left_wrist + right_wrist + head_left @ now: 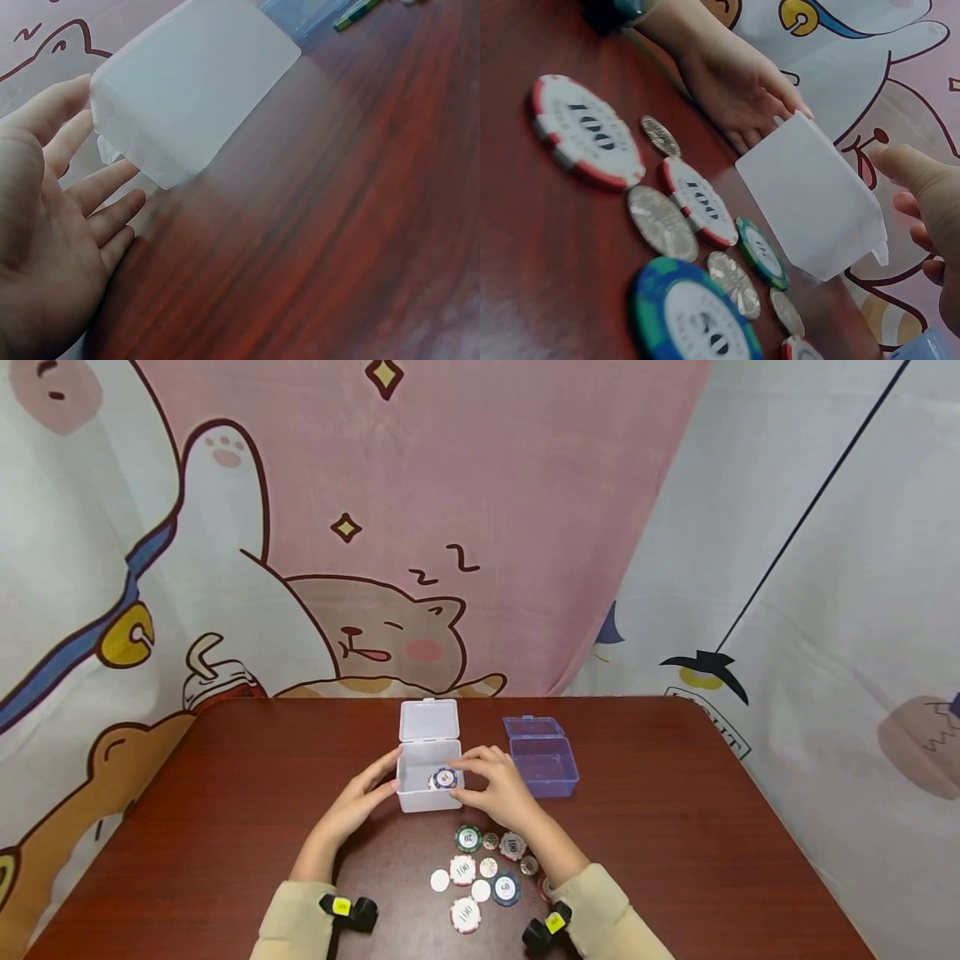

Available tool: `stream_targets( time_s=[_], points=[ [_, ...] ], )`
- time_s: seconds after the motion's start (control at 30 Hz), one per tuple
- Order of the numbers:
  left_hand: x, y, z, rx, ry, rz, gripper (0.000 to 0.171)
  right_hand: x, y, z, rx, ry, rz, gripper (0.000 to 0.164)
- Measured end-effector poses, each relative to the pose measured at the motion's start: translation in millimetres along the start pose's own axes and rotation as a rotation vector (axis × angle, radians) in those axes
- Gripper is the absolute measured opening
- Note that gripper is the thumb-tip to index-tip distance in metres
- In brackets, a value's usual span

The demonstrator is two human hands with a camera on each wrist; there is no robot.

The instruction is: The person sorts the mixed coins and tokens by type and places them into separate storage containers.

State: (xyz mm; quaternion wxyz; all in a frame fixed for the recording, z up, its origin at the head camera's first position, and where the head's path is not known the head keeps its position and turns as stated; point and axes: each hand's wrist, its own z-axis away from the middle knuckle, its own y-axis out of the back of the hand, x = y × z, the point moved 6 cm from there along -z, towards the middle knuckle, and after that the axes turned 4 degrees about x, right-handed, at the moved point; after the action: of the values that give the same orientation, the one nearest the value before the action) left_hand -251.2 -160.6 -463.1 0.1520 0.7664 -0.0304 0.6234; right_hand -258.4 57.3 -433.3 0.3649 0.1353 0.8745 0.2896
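Note:
A white plastic box (431, 800) stands on the table with its lid raised at the back. My left hand (358, 806) touches the box's left side, its fingers spread and nearly straight in the left wrist view. Over the right rim is my right hand (498, 785), thumb and fingers apart, reaching in beside a blue-edged poker chip (445, 778) marked 10. That chip is inside the box, near the front right corner, with a pale piece partly hidden beside it. In the right wrist view no chip shows between the right hand's fingers.
A clear blue-purple box (542, 764) with its lid raised stands right of the white one. In front lie several poker chips, among them a green 20 chip (468, 838), a blue 50 chip (506, 888) and a white-red 100 chip (465, 914), plus several silvery coins (488, 867).

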Motion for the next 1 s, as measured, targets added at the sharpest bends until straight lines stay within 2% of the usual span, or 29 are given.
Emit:
stream_targets(
  time_s=[0.57, 1.0],
  points=[
    [-1.6, 1.3, -0.3, 0.001, -0.008, -0.005, 0.053, -10.3, 4.9, 26.8, -0.086, 0.046, 0.005, 0.040],
    [-2.7, 1.4, -0.6, -0.001, -0.011, -0.018, 0.054, -3.0, -2.4, 42.0, -0.206, 0.028, 0.045, 0.037]
  ],
)
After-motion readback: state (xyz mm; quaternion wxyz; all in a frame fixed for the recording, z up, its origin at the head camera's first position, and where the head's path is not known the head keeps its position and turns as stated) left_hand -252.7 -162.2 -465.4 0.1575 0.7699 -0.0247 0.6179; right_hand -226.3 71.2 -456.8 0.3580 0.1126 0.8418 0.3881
